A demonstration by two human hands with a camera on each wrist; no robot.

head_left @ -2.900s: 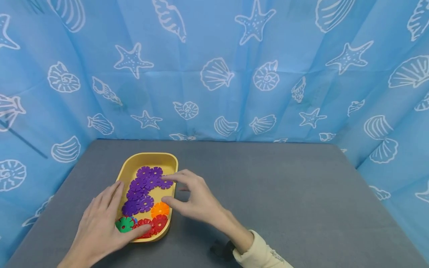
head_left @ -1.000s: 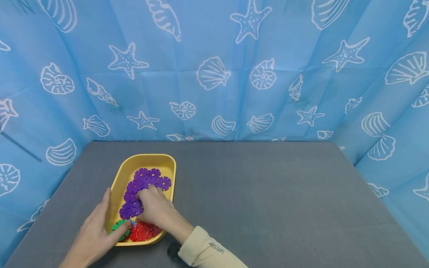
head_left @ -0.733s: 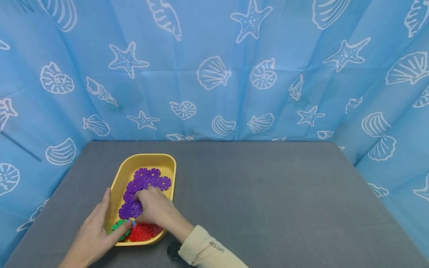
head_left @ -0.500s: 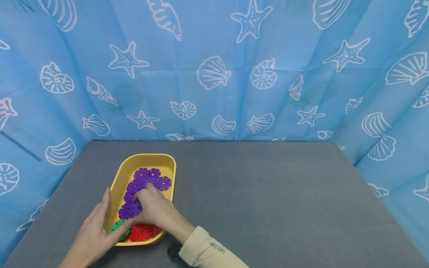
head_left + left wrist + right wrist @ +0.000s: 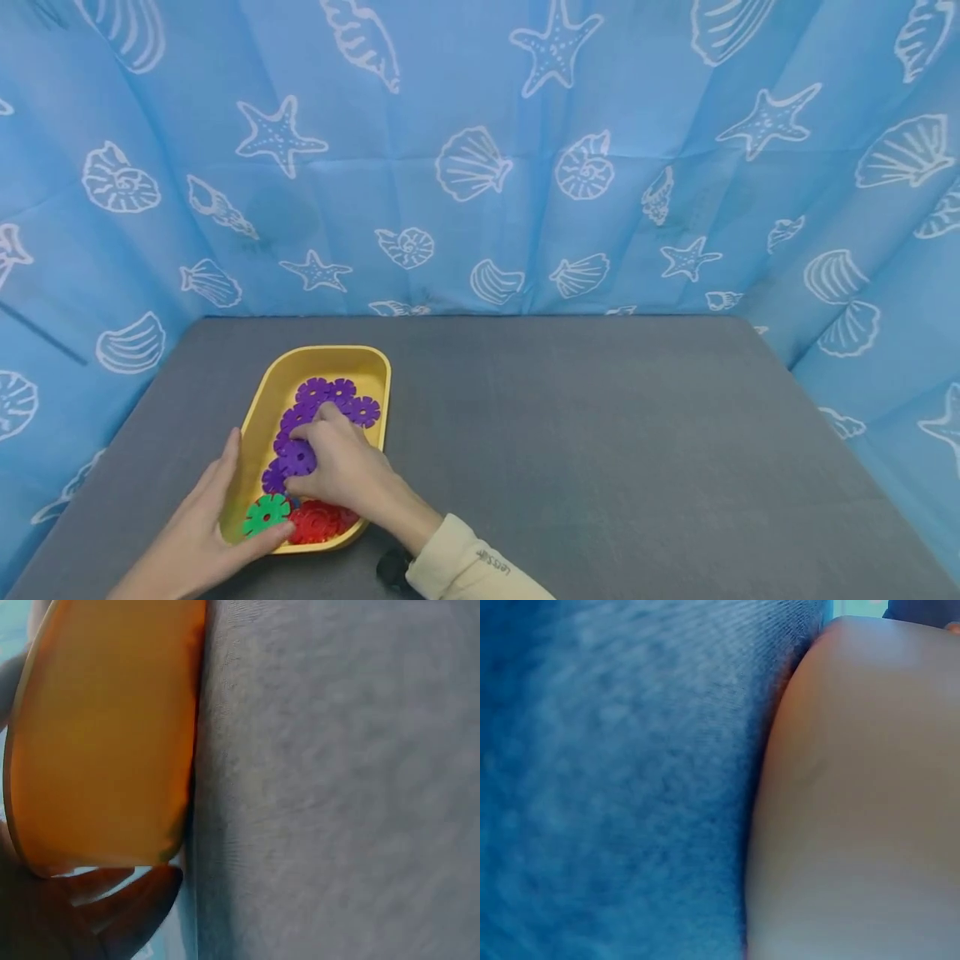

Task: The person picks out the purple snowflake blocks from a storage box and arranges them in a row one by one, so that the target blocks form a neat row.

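Note:
A yellow tray (image 5: 345,347) stands on the left of the table, holding flower-shaped plastic discs. My left hand (image 5: 187,533) grips its near left corner: the fingers lie along the outer wall and the thumb reaches over the front rim. In the left wrist view the tray's wall (image 5: 105,735) shows with fingers (image 5: 142,911) at its end. Inside the tray, my right hand (image 5: 348,467) pinches a purple disc (image 5: 307,449) between thumb and forefinger, over other purple discs (image 5: 313,389). The green disc (image 5: 257,510) and red discs (image 5: 315,523) lie at the near end.
The grey table (image 5: 585,433) stretches away to the right. A blue curtain (image 5: 420,200) with white shells and starfish hangs behind it. A small black object (image 5: 395,571) sits under my right wrist, beside the cream sleeve (image 5: 468,562).
My right hand has come from above the tray's right rim down among the purple discs, and a purple disc now stands out in its fingers. The orange disc is no longer visible. My left hand keeps its place.

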